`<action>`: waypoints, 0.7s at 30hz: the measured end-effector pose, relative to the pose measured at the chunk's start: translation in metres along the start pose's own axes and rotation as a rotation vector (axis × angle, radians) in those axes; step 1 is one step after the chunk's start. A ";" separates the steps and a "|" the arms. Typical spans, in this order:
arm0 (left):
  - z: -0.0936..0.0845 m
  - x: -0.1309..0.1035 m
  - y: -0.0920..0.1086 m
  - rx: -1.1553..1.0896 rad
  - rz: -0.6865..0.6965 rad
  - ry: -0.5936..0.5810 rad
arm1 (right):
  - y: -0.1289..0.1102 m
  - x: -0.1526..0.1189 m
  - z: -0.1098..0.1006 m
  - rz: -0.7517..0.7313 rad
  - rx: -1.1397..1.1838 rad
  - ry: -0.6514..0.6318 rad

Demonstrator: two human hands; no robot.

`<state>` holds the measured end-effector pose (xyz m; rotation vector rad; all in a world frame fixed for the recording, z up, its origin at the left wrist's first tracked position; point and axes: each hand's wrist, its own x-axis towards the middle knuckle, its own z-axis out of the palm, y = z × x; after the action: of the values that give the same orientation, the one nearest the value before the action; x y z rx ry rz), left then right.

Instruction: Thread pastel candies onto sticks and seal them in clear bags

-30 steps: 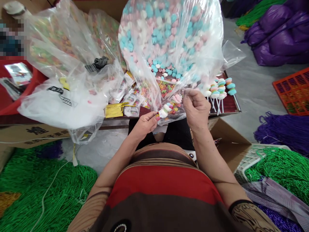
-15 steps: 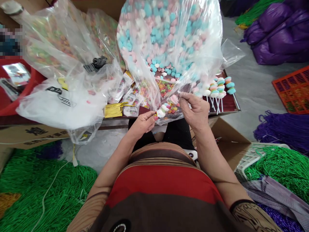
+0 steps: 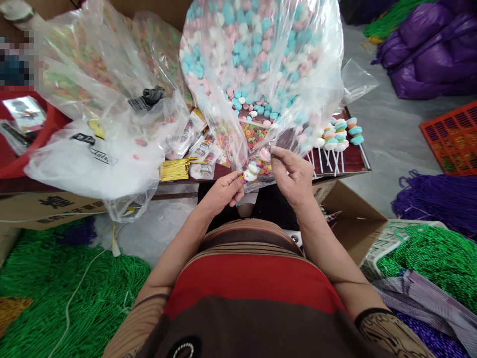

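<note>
Left hand [image 3: 224,190] and right hand [image 3: 293,176] pinch near each other, forearms [image 3: 187,232] extended forward

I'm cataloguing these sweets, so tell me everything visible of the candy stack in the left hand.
The candy stack is a short row of rounded, soft-looking pieces, mostly white with some blue-green. It slants up and to the right in the picture, its lower end pinched in the left hand's fingertips, near the table's front edge. Whether its upper end touches anything is unclear, and no stick can be made out.
</note>
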<state>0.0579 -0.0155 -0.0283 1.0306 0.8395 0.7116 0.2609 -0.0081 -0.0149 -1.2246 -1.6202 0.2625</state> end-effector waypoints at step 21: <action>-0.002 0.006 -0.008 -0.063 -0.038 0.094 | 0.002 -0.009 0.022 0.109 0.035 0.114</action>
<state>0.0598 -0.0125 -0.0379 0.9282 0.9100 0.7547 0.2439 -0.0061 -0.0314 -1.2802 -1.4475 0.2837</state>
